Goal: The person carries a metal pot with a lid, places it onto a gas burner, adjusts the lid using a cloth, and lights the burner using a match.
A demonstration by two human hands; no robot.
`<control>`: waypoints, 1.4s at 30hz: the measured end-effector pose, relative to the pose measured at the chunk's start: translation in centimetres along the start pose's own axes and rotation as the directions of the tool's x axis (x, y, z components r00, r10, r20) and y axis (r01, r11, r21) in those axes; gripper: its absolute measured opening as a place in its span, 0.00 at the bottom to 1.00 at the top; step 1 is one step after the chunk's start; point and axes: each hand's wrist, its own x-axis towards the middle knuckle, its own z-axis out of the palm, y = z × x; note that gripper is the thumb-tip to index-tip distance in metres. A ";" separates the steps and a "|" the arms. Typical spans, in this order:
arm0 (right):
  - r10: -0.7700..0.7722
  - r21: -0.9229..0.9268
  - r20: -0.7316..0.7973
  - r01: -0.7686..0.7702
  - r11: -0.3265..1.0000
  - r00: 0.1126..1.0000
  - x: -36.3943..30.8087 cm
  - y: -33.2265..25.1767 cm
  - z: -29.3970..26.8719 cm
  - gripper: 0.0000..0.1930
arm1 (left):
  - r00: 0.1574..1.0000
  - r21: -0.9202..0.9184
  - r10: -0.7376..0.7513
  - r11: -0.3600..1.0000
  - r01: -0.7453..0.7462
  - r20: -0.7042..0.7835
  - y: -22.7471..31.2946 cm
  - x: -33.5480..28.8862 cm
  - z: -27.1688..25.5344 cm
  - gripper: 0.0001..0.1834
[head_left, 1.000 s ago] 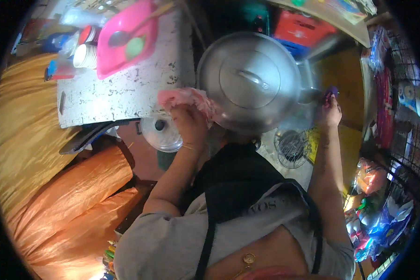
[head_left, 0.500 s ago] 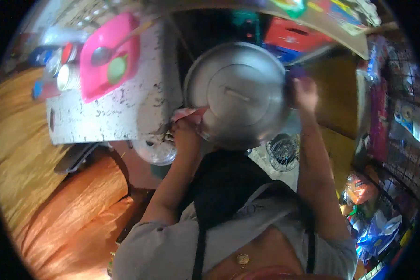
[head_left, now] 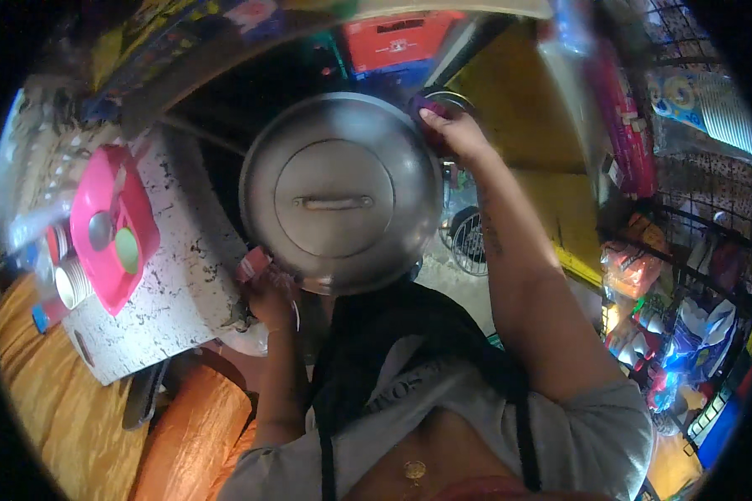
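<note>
Lidded metal pot (head_left: pixel 334 171) between both hands, right of the white bench (head_left: pixel 180 288). Left hand (head_left: pixel 271 302) has fingers pinching pink cloth (head_left: pixel 254 264), right hand (head_left: pixel 459 134) fingers wrapping purple cloth (head_left: pixel 427 110), both at pot's edge. Judged step: two-handed hold; next move calls for level support.

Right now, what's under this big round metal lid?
Whatever is beneath the lid is covered and can't be seen. By its edge, your left hand holds a pink cloth and your right hand something purple.
</note>
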 end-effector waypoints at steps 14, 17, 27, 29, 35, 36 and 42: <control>0.129 -0.077 -0.059 -0.134 0.988 0.990 1.2 1.7 -0.4 0.22 | 0.909 -0.167 -0.094 0.970 0.175 0.406 -2.3 -0.2 -0.9 0.14; 0.167 -0.070 -0.020 -0.168 0.983 0.986 -0.1 -0.7 0.1 0.21 | 0.740 -0.519 -0.292 0.560 0.645 0.605 -2.0 1.0 -1.0 0.23; 0.097 0.111 -0.138 -0.082 0.990 0.986 -4.1 0.2 -0.9 0.24 | 0.944 -0.775 0.181 0.624 0.106 0.274 -1.4 3.2 -0.3 0.14; 0.156 0.094 -0.160 -0.143 0.985 0.975 -4.7 3.1 -2.4 0.24 | 0.837 -0.824 0.017 0.186 0.535 0.547 0.0 3.1 -0.8 0.21; 0.338 0.245 -0.259 -0.277 0.929 0.905 -12.4 7.3 -6.3 0.18 | 0.969 -0.625 0.203 0.777 -0.070 0.143 -0.8 2.0 0.5 0.06; 0.276 0.319 -0.234 -0.195 0.928 0.932 -14.5 7.1 -7.2 0.16 | 0.960 -0.589 0.220 0.804 -0.080 0.171 0.5 1.5 -1.1 0.06; 0.397 0.567 -0.330 -0.156 0.809 0.856 -24.0 15.5 -13.9 0.10 | 0.921 -0.794 0.157 0.570 0.211 0.357 9.4 -3.7 -5.3 0.07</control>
